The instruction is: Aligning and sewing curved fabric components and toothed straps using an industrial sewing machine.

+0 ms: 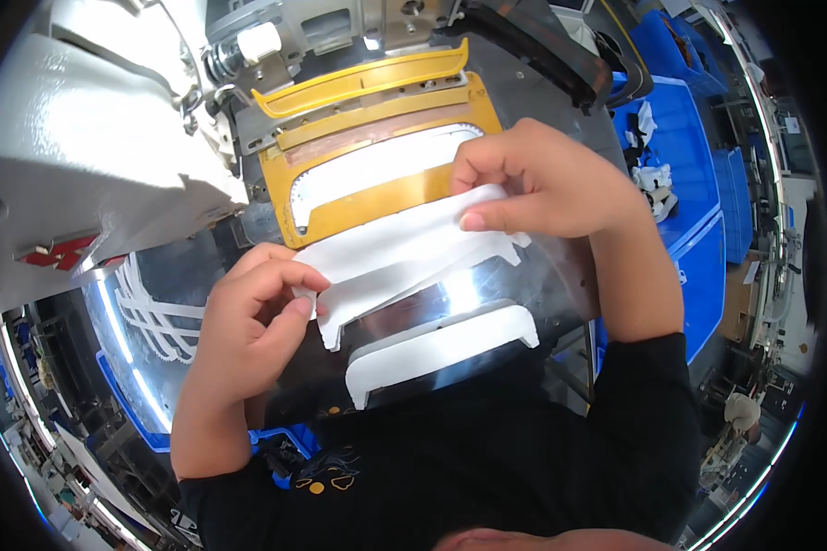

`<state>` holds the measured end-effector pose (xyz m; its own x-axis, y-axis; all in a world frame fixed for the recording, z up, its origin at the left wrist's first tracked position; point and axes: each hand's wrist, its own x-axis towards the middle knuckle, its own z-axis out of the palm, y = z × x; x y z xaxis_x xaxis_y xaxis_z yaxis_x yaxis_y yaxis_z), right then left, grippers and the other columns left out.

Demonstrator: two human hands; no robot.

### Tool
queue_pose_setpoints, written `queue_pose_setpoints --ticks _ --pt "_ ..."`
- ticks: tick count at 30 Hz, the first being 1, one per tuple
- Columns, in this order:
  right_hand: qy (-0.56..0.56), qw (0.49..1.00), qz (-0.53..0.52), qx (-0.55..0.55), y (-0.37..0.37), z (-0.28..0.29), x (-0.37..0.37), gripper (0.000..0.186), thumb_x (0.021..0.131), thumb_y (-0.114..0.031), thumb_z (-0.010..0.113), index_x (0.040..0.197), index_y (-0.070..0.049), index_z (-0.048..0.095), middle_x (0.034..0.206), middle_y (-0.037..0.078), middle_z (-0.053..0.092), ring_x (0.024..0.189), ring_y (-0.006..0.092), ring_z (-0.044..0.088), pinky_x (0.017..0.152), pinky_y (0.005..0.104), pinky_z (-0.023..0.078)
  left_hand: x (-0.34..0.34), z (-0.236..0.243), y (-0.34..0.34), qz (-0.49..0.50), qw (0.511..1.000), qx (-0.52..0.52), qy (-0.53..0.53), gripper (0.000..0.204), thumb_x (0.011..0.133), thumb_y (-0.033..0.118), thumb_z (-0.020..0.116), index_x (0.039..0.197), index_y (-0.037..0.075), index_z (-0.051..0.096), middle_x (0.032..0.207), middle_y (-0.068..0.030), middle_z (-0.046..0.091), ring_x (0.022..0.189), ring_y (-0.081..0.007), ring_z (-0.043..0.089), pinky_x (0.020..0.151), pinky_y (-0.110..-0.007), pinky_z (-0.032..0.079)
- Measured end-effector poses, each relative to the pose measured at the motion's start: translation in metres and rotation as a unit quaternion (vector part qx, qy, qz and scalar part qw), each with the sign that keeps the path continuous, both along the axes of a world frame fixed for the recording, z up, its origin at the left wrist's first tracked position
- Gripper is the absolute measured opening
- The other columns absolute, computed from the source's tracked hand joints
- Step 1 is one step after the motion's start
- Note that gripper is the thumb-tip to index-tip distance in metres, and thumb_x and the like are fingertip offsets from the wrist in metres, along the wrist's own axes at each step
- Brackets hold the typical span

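Between my hands a white fabric piece (pixel 386 253) is stretched, just in front of a yellow sewing template (pixel 381 200). My left hand (pixel 253 317) pinches its left end between thumb and fingers. At the other end, my right hand (pixel 556 184) grips the upper right corner, thumb underneath. Inside the template's long curved opening shows more white material (pixel 386 170). The template's yellow bar (pixel 363 81) stands along its far side. Closer to my body, a curved stack of white cut pieces (pixel 441 349) lies on the shiny metal table (pixel 560 285).
A white machine body (pixel 73 156) rises at the left, with metal clamp parts (pixel 248 50) at the back. White strips (pixel 156 308) lie at the left on a clear sheet. Blue bins (pixel 680 165) with scraps stand at the right.
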<state>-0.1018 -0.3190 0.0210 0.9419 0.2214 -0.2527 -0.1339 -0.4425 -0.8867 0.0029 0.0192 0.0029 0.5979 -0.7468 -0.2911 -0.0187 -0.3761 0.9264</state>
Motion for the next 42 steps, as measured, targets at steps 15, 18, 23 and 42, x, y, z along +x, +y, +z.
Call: queue_pose_setpoints --ticks 15,18,23,42 --pt "-0.053 0.974 -0.219 -0.005 -0.013 -0.019 0.0 0.031 0.1 -0.033 0.081 0.094 -0.003 0.074 0.072 -0.002 0.063 0.067 0.0049 0.058 0.063 0.0237 0.046 0.001 -0.014 -0.002 0.101 0.988 -0.104 -0.059 0.044 0.092 -0.004 0.064 0.137 -0.004 0.067 0.132 -0.0103 0.063 0.099 -0.0122 0.059 0.095 -0.027 0.049" --pt "-0.064 0.968 -0.232 -0.071 -0.008 -0.024 0.004 0.031 0.1 -0.029 0.081 0.087 -0.003 0.071 0.07 0.0 0.061 0.064 0.0066 0.055 0.06 0.0258 0.045 0.006 -0.024 -0.009 0.057 0.962 -0.054 -0.263 0.042 0.092 -0.002 0.071 0.134 0.001 0.072 0.118 -0.0093 0.066 0.085 -0.013 0.058 0.085 -0.028 0.052" --pt "-0.044 0.96 -0.246 -0.123 -0.005 -0.025 0.01 0.029 0.098 -0.024 0.08 0.082 -0.002 0.069 0.068 0.001 0.06 0.062 0.0081 0.054 0.058 0.0272 0.045 0.01 -0.022 -0.02 0.037 0.956 0.029 -0.289 0.04 0.092 0.005 0.075 0.132 0.002 0.072 0.114 -0.011 0.069 0.091 -0.0209 0.063 0.087 -0.033 0.054" --pt "-0.009 0.95 -0.237 -0.205 -0.009 -0.026 0.013 0.033 0.094 -0.026 0.083 0.079 0.0 0.071 0.064 0.007 0.064 0.059 0.0132 0.058 0.057 0.0316 0.047 0.006 -0.019 -0.013 -0.09 0.83 0.121 -0.537 0.039 0.088 0.014 0.081 0.126 0.003 0.079 0.133 -0.0101 0.07 0.111 -0.0293 0.065 0.105 -0.046 0.049"
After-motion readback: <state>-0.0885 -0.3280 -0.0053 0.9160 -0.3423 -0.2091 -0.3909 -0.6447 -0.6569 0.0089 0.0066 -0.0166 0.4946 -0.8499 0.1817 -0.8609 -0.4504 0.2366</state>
